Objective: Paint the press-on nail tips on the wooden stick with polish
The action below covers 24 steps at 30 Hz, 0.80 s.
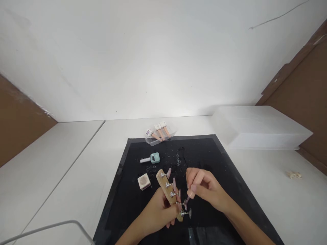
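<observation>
Head view: White tabletop (76, 163) against a white wall, with a black mat (217, 160) at centre. Over the mat's near half, the left hand (155, 214) is closed around a wooden bar (166, 187) carrying metal pegs. The right hand (204, 189) pinches a pink nail tip (186, 202) beside the bar's lower pegs. On the mat's far half lie a mint bottle (153, 158) and a small cube (144, 181). A clear tray (153, 142) sits at the mat's far edge, and a white box (258, 127) stands to its right.

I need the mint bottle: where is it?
Head view: mint bottle lies on the black mat, left of centre, between the tray behind and the wooden holder.
</observation>
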{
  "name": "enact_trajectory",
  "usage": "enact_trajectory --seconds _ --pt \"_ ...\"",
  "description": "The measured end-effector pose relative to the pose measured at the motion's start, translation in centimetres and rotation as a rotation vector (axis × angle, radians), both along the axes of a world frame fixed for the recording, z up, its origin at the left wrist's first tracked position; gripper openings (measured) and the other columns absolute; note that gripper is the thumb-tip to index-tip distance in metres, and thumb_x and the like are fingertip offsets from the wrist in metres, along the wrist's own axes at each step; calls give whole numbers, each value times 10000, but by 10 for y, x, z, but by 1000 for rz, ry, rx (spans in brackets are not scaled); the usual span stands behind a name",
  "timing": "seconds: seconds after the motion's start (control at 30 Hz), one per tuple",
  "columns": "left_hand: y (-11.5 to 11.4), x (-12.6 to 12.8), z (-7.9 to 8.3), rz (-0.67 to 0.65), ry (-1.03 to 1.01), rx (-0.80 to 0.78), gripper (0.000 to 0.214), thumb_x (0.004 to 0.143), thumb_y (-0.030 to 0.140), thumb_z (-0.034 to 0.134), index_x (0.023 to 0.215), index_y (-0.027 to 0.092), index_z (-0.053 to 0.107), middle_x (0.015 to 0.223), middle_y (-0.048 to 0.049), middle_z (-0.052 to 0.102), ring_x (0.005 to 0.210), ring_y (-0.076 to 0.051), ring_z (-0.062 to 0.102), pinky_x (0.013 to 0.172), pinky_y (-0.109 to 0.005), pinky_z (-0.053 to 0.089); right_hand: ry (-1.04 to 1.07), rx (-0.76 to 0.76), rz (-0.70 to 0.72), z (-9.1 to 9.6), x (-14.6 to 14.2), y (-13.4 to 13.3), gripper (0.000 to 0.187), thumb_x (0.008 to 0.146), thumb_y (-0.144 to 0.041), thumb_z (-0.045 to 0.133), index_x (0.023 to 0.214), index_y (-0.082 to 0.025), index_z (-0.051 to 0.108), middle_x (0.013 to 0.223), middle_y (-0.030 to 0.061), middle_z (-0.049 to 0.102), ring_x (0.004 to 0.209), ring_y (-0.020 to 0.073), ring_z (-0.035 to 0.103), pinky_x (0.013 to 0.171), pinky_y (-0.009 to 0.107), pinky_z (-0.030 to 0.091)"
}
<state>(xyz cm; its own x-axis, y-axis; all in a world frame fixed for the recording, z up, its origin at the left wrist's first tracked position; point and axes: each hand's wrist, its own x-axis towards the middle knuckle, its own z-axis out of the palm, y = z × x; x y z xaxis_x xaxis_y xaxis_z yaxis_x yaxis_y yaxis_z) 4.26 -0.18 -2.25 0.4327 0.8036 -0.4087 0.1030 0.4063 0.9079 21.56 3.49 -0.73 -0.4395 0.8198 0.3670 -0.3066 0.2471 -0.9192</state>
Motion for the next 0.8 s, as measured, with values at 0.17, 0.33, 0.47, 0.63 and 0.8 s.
enact_trajectory --seconds 0.17,0.33,0.47,0.63,0.8 --pt "0 0 1 16 15 -1 213 668 192 569 756 190 374 525 107 454 359 -23 405 321 -131 322 -66 -8 -1 1 -2 -2 234 826 -199 577 595 -184 542 667 9 564 593 132 500 552 274 373" --pt "0 0 0 19 20 -15 209 660 183 560 755 190 374 540 104 459 351 -18 399 310 -127 311 -31 -3 -70 0 0 0 228 840 -200 560 613 -189 553 684 6 555 627 135 498 580 282 371" --pt "1 0 -1 5 18 1 176 673 189 543 741 189 381 510 106 445 346 -21 395 309 -126 311 -34 60 59 0 -1 -2 220 825 -180 572 609 -188 535 660 8 579 593 134 497 557 282 371" --pt "0 -1 -3 9 25 -11 212 660 201 573 750 191 381 521 105 453 342 -20 398 305 -127 311 -77 -1 -92 2 -1 -1 234 835 -189 565 602 -183 552 673 4 556 606 131 495 557 273 363" --pt "-1 0 -2 21 14 -23 226 656 225 586 750 188 384 545 94 476 340 -17 402 304 -126 314 10 -2 -99 1 0 -1 229 829 -206 577 601 -190 564 663 -3 557 617 134 490 566 278 367"
